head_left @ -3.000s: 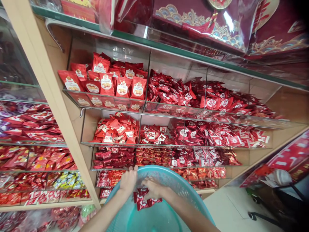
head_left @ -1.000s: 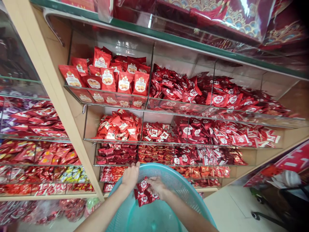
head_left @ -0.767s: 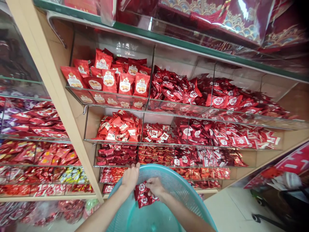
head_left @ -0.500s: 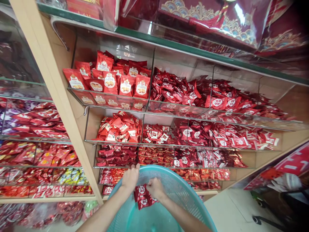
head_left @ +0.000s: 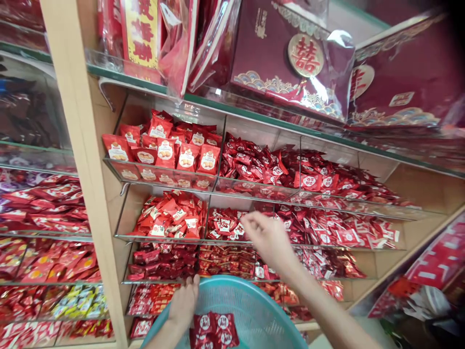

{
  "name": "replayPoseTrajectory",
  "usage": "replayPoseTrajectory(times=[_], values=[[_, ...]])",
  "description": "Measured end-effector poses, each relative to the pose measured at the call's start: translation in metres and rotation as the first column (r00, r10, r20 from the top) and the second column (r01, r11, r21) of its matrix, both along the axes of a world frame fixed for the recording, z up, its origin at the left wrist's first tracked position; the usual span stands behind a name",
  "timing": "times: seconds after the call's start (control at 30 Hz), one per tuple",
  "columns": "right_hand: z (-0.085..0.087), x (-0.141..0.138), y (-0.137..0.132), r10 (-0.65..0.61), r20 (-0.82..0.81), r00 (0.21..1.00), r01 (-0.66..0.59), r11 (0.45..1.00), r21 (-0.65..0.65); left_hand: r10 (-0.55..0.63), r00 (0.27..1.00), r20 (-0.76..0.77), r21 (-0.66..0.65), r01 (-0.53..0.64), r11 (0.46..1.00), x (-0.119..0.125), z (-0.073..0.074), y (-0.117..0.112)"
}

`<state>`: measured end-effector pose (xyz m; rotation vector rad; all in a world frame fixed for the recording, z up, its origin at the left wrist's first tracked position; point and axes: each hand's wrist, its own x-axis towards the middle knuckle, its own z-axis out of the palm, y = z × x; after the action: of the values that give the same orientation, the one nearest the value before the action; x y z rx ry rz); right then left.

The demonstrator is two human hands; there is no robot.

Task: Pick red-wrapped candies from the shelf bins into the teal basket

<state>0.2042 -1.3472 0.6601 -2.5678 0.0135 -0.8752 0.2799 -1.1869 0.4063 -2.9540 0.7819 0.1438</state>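
Observation:
My left hand [head_left: 185, 299] is closed over the far left rim of a turquoise plastic basket [head_left: 254, 291] with perforated walls. Inside it, several dark red snack packets [head_left: 215, 330] with round white labels lie together. My right hand [head_left: 267, 237] is raised above the basket, in front of the middle shelf. Its fingers are loosely bent and nothing shows in them. Nearest to them is a compartment of small red packets with white labels [head_left: 224, 224]. Left of that sits a heap of brighter red packets [head_left: 170, 215].
Clear dividers and front lips [head_left: 254, 189] split the shelves into bins of red sweets. Red biscuit packets [head_left: 166, 152] stand at the upper left. Boxed maroon gift bags [head_left: 290, 58] rest on the glass shelf above. A wooden upright [head_left: 78, 145] separates another shelf unit at left.
My right hand has let go of the dark red packets, which now lie in the basket, and has risen toward the shelf. The view has tilted upward. My left hand stays on the rim.

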Motion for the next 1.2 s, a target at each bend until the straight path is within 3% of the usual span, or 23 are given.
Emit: replayPoseTrajectory(times=[0.1, 0.17, 0.23, 0.3, 0.4, 0.73, 1.0, 1.2], values=[[0.053, 0.005, -0.025, -0.079, 0.249, 0.965, 0.09, 0.995, -0.032, 0.007, 1.0, 0.0, 0.003, -0.007, 1.0, 0.0, 0.0, 0.001], [0.078, 0.011, -0.044, -0.135, 0.307, 0.942, 0.162, 0.985, -0.065, 0.014, 1.0, 0.005, 0.0, -0.014, 1.0, 0.001, -0.001, 0.001], [0.095, 0.016, -0.063, -0.12, 0.266, 0.957, 0.157, 0.98, -0.124, 0.011, 1.0, 0.018, -0.008, -0.011, 1.0, 0.001, -0.003, 0.001], [0.105, 0.022, -0.076, -0.035, 0.153, 0.988, 0.062, 0.982, -0.177, 0.004, 0.999, 0.037, -0.018, -0.004, 1.0, 0.002, -0.005, 0.001], [0.112, 0.03, -0.085, 0.075, -0.019, 0.997, -0.077, 0.981, -0.177, 0.008, 0.999, 0.052, -0.02, -0.007, 1.0, 0.001, -0.005, 0.001], [0.116, 0.049, -0.086, 0.12, -0.13, 0.984, -0.14, 0.977, -0.162, 0.008, 0.999, 0.032, 0.003, -0.009, 1.0, 0.001, -0.002, 0.002], [0.117, 0.036, -0.101, 0.193, -0.092, 0.977, -0.198, 0.979, -0.052, 0.01, 1.0, 0.019, -0.027, -0.009, 1.0, 0.0, -0.002, 0.001], [0.122, 0.025, -0.113, 0.169, 0.103, 0.98, -0.18, 0.978, 0.105, 0.01, 0.999, 0.052, -0.03, -0.008, 1.0, 0.001, -0.005, 0.001]])
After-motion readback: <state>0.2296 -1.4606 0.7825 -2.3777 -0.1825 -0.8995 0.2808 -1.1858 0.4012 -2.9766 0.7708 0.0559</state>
